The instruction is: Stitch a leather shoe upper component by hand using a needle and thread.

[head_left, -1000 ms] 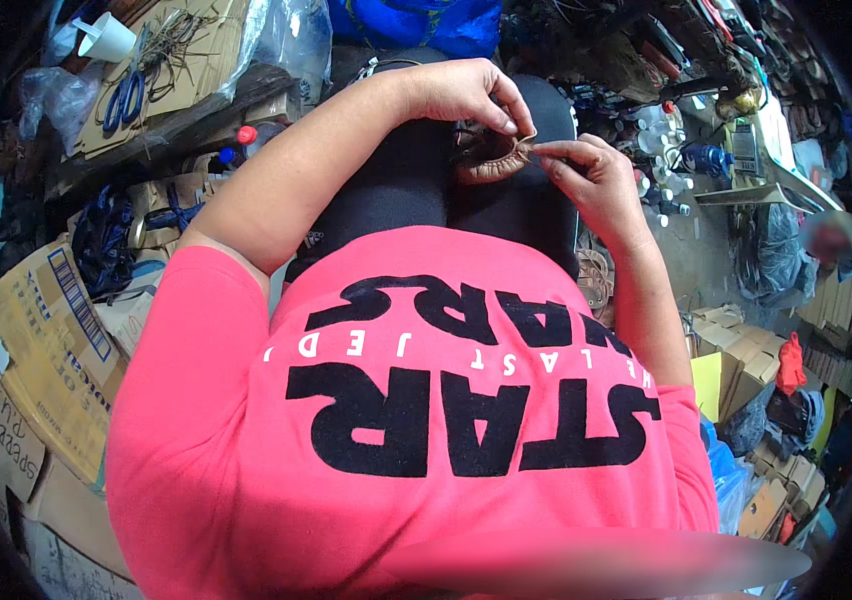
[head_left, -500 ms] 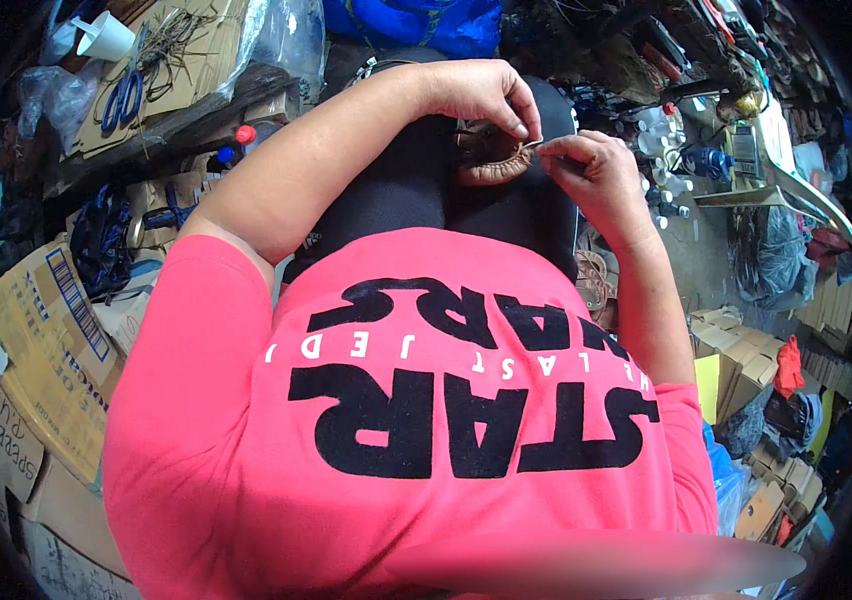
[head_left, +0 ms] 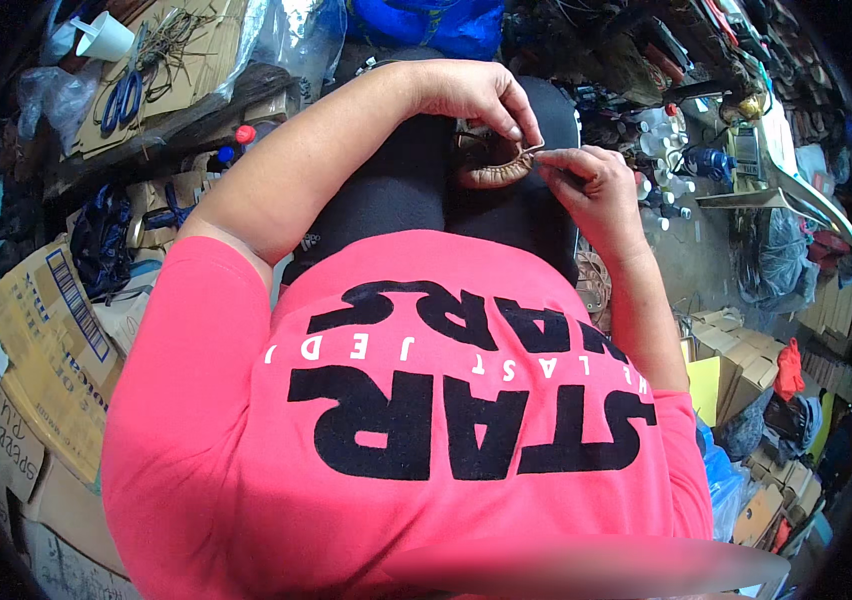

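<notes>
black-and-white lettering (head_left: 411,425) on pink shirt (head_left: 191,440), handwriting (head_left: 14,446) and blue print (head_left: 79,300) on cardboard (head_left: 64,440)

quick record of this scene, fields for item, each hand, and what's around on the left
item: brown gathered piece, over black trousers
left hand: curled, fingertips by the piece's right end
right hand: fingertips by the same end; exact grip too small to tell
left surroundings: blue-handled scissors, white cup

That shirt (head_left: 416,420) is bright pink, lettered in black and white; ahead of it, black trousers (head_left: 396,180), a brown piece (head_left: 496,176), blue plastic (head_left: 426,25); ahead-left of it, blue-handled scissors (head_left: 132,84), a white cup (head_left: 108,37); right of it, a red bundle (head_left: 791,368).
</notes>
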A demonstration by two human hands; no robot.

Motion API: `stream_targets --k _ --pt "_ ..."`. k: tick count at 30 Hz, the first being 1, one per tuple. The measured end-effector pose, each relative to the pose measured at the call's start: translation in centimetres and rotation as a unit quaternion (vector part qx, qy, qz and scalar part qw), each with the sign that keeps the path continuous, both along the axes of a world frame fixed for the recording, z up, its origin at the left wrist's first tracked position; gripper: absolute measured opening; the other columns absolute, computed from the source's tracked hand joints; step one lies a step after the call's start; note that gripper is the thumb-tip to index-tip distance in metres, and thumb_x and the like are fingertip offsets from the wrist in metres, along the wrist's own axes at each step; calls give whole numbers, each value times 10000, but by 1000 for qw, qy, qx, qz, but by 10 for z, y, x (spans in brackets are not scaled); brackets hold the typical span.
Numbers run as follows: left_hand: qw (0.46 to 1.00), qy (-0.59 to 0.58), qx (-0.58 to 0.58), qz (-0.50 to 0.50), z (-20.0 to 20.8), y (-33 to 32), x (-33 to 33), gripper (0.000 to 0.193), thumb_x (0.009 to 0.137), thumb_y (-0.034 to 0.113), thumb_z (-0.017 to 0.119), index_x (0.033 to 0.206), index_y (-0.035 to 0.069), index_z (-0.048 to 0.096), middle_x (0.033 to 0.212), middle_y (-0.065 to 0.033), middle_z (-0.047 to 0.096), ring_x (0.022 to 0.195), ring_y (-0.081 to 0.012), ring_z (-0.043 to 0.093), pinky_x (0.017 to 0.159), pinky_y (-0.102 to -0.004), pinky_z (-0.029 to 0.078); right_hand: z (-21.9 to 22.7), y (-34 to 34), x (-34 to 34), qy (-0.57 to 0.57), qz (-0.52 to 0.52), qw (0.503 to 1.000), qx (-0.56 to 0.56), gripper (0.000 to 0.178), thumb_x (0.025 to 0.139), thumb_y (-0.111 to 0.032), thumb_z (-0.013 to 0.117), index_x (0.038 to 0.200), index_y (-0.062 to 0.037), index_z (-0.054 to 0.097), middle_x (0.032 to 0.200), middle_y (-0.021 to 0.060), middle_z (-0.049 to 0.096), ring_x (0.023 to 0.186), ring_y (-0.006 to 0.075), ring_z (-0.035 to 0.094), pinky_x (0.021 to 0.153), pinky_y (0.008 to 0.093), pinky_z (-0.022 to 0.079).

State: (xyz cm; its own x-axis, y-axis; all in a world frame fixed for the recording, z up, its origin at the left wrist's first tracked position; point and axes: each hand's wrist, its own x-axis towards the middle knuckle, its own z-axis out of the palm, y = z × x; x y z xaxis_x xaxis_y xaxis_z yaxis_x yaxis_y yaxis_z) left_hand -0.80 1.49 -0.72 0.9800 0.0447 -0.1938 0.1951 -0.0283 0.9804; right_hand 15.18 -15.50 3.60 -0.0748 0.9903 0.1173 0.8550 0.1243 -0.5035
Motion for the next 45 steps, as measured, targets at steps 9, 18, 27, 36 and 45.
stream_targets --k 9,18,27,36,45 --pt "1000 -2 3 7 -2 -2 4 243 800 94 653 1033 32 686 941 -34 690 868 -101 615 824 -245 463 14 9 1 -39 29 998 -26 101 729 -140 676 822 -114 705 737 72 634 749 244 614 725 351 426" --pt "1000 1 -15 6 -3 -2 8 246 808 132 662 1031 27 684 922 -32 688 852 -94 606 805 -241 462 4 8 4 11 25 999 -31 124 738 -111 691 860 -98 708 737 67 618 744 222 608 680 319 458" --pt "1000 15 -11 -10 -6 2 10 254 787 112 694 1025 23 681 929 -43 685 860 -114 620 830 -253 470 -24 15 37 282 3 936 -211 211 810 -38 657 1009 -88 704 866 10 571 852 89 528 756 232 433" --pt "999 3 34 10 -7 -1 11 232 776 137 716 979 25 690 896 -35 687 834 -117 621 819 -265 473 -32 18 20 293 2 945 -144 151 804 -59 678 950 -77 714 797 -2 590 788 89 539 716 222 424" --pt "887 -83 378 251 9 -25 -39 417 752 -87 453 1097 75 623 939 -110 540 895 -187 566 753 -299 471 -13 3 4 120 13 992 -25 224 731 -50 691 937 -136 714 714 68 543 651 207 543 607 297 421"
